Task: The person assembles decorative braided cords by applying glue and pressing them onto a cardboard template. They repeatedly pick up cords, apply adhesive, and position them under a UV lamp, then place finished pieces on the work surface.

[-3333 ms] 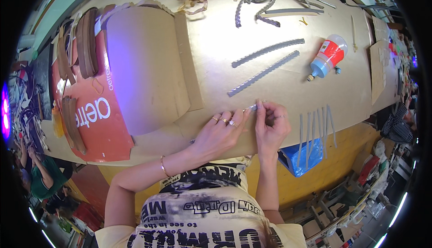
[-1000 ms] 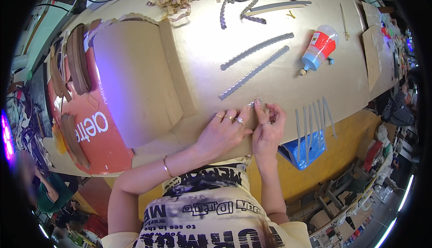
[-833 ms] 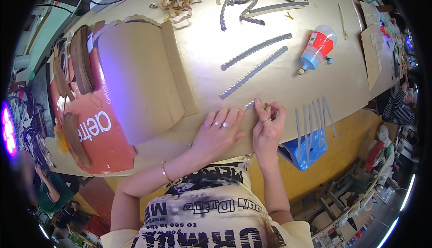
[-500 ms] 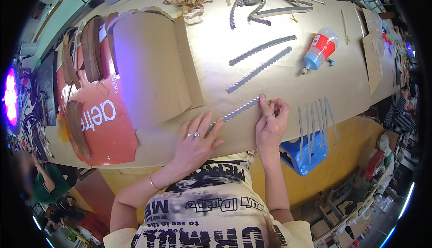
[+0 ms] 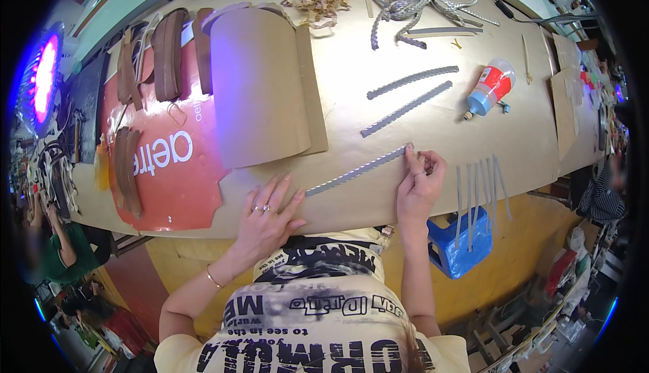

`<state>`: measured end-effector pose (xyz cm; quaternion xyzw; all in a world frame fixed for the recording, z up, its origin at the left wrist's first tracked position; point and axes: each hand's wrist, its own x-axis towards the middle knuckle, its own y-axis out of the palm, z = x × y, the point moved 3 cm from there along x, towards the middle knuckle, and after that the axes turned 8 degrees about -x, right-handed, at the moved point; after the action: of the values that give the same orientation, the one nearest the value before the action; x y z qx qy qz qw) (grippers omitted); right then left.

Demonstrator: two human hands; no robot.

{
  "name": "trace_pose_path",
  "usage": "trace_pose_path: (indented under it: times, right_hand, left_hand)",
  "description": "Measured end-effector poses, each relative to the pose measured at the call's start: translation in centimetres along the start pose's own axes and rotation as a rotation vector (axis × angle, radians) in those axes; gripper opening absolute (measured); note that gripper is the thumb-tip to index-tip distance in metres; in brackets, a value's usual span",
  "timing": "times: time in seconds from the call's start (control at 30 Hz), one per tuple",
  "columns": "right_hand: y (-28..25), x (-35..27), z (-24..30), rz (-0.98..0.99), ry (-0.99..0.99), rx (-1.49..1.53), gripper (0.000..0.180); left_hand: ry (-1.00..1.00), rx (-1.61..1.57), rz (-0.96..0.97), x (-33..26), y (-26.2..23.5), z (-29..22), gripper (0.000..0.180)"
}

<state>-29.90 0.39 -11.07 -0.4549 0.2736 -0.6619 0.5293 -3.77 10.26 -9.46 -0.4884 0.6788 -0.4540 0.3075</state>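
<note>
A grey braided strip [image 5: 358,171] lies slantwise on the tabletop in front of me. My right hand [image 5: 420,183] pinches its far right end between thumb and finger. My left hand [image 5: 269,216] rests open at the table's near edge, fingers apart, just left of the strip's lower end and seemingly not on it. Beyond are two more braided strips, a curved one [image 5: 412,81] and a straighter one [image 5: 407,108]. To their right a clear bottle with a red label and blue cap [image 5: 492,89] lies on its side.
Several thin grey strips [image 5: 473,183] hang over the near edge above a blue stool [image 5: 466,246]. A curved cardboard sheet [image 5: 260,96] and a red board [image 5: 172,190] with brown strap pieces [image 5: 167,55] are at left. Silver braided cord [image 5: 426,2] is heaped at the back.
My left hand has slid left, off the braided strip, uncovering its lower end. My right hand still pinches the other end. The whole view has shifted slightly.
</note>
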Motion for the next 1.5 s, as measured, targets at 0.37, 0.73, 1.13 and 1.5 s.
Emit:
trace_pose_path:
  times: [0.37, 0.73, 1.13, 1.5]
  right_hand:
    - [-5.9, 9.4, -6.2, -0.18, 0.481, -0.028, 0.078]
    - [-4.0, 21.3, -14.7, 0.441, 0.725, 0.06, 0.098]
    - [-7.0, 8.2, -5.5, 0.202, 0.161, 1.924, 0.07]
    - [-4.5, 8.0, -2.8, -0.541, 0.186, 0.403, 0.054]
  left_hand:
    - [0.284, -0.15, -0.03, 6.8, 2.4, -4.9, 0.065]
    - [0.271, -0.253, 0.107, 13.6, 5.5, -9.1, 0.08]
    - [0.219, -0.15, 0.136, 8.8, 4.5, -7.9, 0.079]
    - [0.188, -0.161, 0.133, 8.4, 4.9, -7.8, 0.08]
